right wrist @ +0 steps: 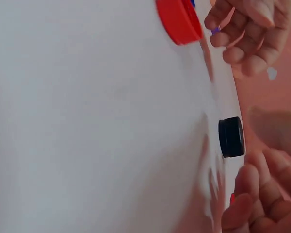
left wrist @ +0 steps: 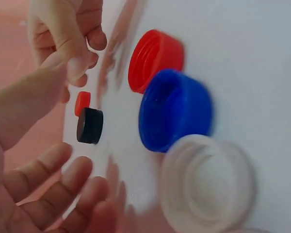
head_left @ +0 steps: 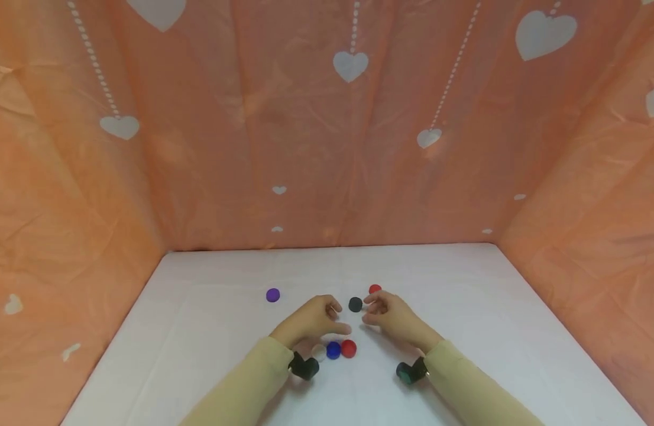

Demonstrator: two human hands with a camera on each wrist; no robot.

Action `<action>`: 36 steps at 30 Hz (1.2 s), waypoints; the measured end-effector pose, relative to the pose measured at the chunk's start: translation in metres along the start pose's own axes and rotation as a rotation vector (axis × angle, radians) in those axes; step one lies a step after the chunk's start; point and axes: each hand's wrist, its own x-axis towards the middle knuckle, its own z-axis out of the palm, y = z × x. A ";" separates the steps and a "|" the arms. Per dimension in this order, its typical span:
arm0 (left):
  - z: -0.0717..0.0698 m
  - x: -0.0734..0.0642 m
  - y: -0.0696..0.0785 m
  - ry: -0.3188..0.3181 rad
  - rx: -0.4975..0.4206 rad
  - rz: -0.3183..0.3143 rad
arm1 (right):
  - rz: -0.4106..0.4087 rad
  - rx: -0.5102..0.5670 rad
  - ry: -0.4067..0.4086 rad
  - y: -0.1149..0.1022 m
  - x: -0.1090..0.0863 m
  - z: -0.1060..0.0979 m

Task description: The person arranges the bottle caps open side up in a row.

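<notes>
A black bottle cap [head_left: 355, 305] lies on the white table between my two hands. My left hand [head_left: 317, 315], thumb apart from its loosely bent fingers, is just left of the cap and holds nothing. On the other side is my right hand [head_left: 393, 316], also holding nothing, its fingertips close to the black cap. A red cap [head_left: 375, 289] is partly hidden behind the right hand. Nearer me, below the left hand, a white cap [left wrist: 208, 187], a blue cap [left wrist: 177, 110] and another red cap [left wrist: 157, 60] form a row, hollow sides up.
A purple cap [head_left: 272, 295] sits by itself to the left, beyond my left forearm. Orange cloth [head_left: 316, 148] with white hearts encloses the back and sides of the white table [head_left: 210, 331]. Dark wrist-worn devices [head_left: 411, 373] hang at the inner side of both wrists.
</notes>
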 end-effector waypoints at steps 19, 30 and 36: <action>0.007 0.040 -0.011 0.023 0.014 -0.038 | 0.011 -0.049 -0.026 0.004 0.019 0.013; 0.003 0.041 -0.014 0.017 -0.052 -0.026 | 0.020 -0.083 -0.028 0.004 0.024 0.019; 0.003 0.040 -0.018 0.010 -0.070 0.010 | 0.008 -0.069 -0.043 0.006 0.022 0.017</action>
